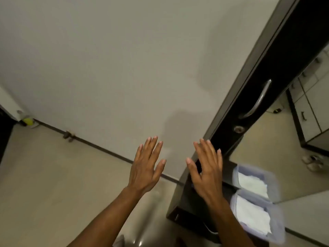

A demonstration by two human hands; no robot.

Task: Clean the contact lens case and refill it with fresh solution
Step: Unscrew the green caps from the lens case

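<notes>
A pale wall point(106, 68) filled the view beside a dark cabinet point(293, 50). Both hands were raised, fingers straight and spread, holding nothing: left hand point(145, 168), right hand point(207, 173). The lens case could not be seen

Dim warm light, soft shadows on wall point(124, 59), wide-angle edge distortion

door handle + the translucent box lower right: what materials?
Door handle: looks like polished metal, judging by the silvery curved bar with bright highlights. Translucent box: probably frosted, bluish plastic; the white folded contents, cloth or tissue, show through its blurred walls. Both hands are open and touch neither.
</notes>
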